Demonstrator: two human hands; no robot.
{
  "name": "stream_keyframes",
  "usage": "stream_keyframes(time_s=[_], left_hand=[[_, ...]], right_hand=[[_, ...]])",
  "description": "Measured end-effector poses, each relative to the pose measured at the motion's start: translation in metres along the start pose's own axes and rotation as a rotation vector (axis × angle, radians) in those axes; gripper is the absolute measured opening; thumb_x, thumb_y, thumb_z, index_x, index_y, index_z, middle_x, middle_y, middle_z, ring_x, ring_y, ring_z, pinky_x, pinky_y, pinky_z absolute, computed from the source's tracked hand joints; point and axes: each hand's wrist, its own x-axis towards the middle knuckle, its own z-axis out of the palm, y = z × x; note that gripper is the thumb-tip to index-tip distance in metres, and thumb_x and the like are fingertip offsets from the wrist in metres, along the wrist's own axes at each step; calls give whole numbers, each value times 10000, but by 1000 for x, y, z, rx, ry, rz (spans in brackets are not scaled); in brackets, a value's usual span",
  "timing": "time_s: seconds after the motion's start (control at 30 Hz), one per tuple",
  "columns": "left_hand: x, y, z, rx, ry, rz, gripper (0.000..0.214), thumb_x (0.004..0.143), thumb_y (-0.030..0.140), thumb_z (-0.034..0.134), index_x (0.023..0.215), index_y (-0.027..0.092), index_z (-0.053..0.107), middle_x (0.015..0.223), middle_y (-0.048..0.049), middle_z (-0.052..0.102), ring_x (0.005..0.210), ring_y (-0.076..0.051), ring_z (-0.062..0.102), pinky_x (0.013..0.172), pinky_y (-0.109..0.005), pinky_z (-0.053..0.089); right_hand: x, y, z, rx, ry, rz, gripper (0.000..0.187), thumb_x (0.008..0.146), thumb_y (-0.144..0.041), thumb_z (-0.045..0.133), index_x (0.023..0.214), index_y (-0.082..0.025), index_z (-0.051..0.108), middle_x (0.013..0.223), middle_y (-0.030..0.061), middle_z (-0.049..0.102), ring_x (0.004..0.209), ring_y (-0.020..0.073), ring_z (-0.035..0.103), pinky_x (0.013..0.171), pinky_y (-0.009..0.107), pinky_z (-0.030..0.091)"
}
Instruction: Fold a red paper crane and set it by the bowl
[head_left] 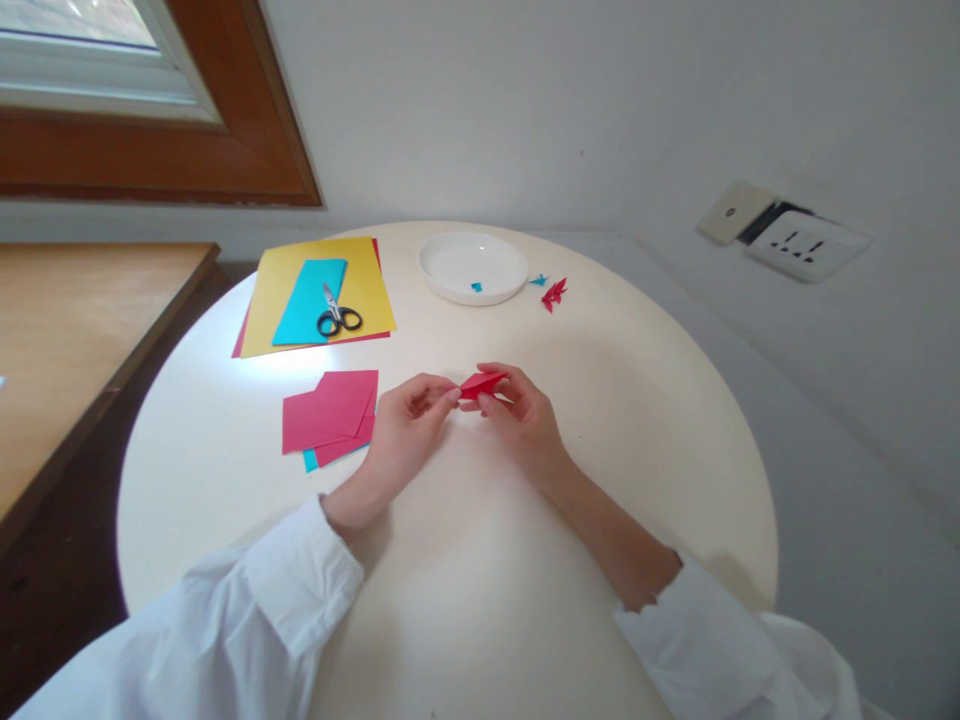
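A small folded piece of red paper (480, 384) is held just above the round cream table (465, 560), near its middle. My left hand (409, 415) pinches its left end with curled fingers. My right hand (521, 410) grips its right end between thumb and fingers. Both white sleeves are pushed back on my forearms.
Left of my hands lies a small stack of red and cyan squares (331, 415). Farther back, black-handled scissors (337, 315) rest on cyan and yellow sheets (319, 290). A white plate (474, 266) holds a tiny cyan piece; a red folded figure (553, 293) lies beside it. A wooden desk (67, 330) stands at left.
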Motion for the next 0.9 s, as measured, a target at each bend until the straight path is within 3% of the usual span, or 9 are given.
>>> stream_keyframes(time_s=[0.33,0.57,0.9], left_hand=[[0,-1,0,12,-11,-10,94,728,257,619,705,168,638,735,-36,693,697,-159,626,635,-255,480],[0,-7,0,13,-39,53,78,727,241,625,725,171,660,759,-41,708,716,-163,634,679,-263,489],[0,-4,1,-4,-43,13,90,721,246,628,705,163,659,726,-39,699,689,-158,620,647,-255,476]], right_hand=[[2,7,-1,-91,48,-16,300,758,-294,556,1054,-245,569,990,32,656,865,162,642,770,321,523],[1,4,0,-92,35,-46,266,722,-207,511,981,-246,560,887,-2,633,813,140,612,749,293,499],[1,4,1,-98,55,-77,174,740,-190,505,908,-234,513,822,-9,590,734,123,582,656,258,488]])
